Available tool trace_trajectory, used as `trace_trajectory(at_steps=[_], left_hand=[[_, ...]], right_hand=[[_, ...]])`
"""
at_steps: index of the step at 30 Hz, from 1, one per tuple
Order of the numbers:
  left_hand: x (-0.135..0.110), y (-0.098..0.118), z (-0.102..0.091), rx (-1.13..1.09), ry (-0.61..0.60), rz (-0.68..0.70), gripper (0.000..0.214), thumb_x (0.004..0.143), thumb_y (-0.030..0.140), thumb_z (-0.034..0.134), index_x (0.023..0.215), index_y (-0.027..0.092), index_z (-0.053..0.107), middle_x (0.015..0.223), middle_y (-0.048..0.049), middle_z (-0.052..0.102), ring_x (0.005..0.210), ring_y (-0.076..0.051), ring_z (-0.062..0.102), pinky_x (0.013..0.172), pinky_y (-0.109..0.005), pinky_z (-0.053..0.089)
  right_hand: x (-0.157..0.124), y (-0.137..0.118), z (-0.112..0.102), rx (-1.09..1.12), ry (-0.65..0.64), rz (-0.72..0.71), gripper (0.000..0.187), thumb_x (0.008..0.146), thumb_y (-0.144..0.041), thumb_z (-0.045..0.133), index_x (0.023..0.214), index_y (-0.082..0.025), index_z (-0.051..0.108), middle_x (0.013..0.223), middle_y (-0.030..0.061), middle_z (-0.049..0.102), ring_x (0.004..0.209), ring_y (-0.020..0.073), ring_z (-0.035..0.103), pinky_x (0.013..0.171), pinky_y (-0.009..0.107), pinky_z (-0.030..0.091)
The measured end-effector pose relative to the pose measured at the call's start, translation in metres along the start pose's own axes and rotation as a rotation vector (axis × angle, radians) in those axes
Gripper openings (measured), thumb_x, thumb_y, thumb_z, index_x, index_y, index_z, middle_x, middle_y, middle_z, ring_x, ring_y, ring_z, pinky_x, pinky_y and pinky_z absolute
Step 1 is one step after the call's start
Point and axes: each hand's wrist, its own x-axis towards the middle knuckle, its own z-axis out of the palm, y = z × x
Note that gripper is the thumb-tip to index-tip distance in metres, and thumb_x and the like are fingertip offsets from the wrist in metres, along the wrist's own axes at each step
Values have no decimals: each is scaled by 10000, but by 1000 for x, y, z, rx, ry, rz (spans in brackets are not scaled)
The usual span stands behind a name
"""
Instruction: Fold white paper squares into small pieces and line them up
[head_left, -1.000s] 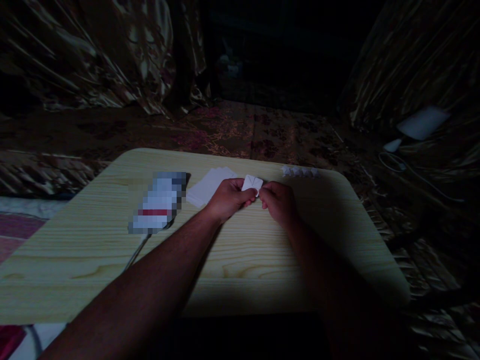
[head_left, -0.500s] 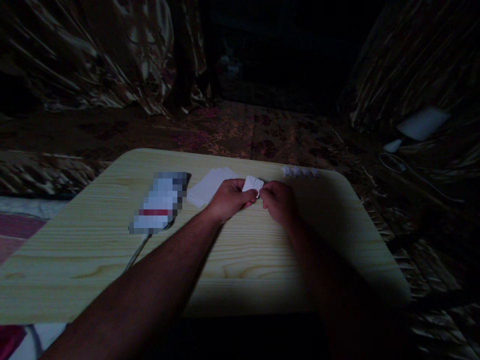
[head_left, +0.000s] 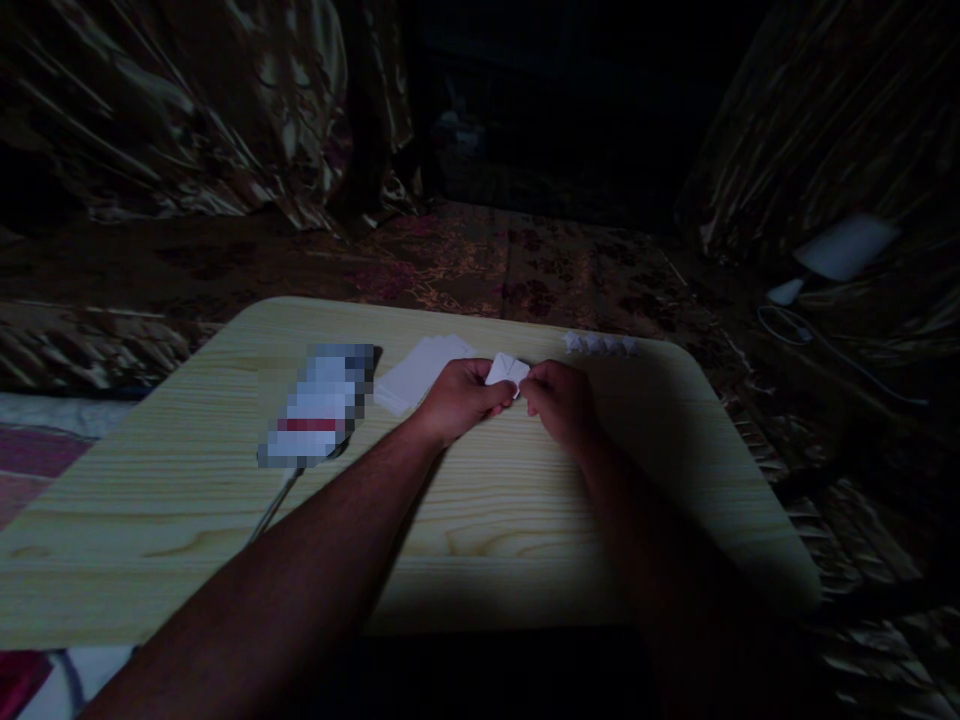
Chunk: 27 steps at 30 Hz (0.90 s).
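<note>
A small piece of folded white paper (head_left: 507, 369) with crease lines on its face is held up over the table between my two hands. My left hand (head_left: 461, 398) grips its left and lower edge, thumb lying across the front. At the right edge, my right hand (head_left: 559, 400) pinches the paper between thumb and bent fingers. Just behind my left hand lies a stack of white paper sheets (head_left: 420, 372). Several small folded white paper pieces (head_left: 600, 344) sit in a row near the table's far right edge.
The light wood table (head_left: 480, 500) has rounded corners. On its left lies a blurred-out flat device (head_left: 321, 405) with a cable (head_left: 274, 505) running toward me. A white lamp-like object (head_left: 847, 247) stands beyond the table at right. Patterned curtains (head_left: 300, 110) hang behind.
The folded paper has shifted very slightly to the right in my fingers. Both hands keep nearly the same place and hold.
</note>
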Motion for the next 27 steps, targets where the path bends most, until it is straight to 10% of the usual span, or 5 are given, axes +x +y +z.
trace_trajectory(at_steps=[27], left_hand=[[-1,-3,3,79,-1,65,182,708,290,712,766,123,668,553,36,545,471,-57,390,461,-212,258]], right_hand=[[1,-2,-1,90,-20,38,199,773,-315,567,606,-212,536,469,-52,516,456,109,454,473,238,325]])
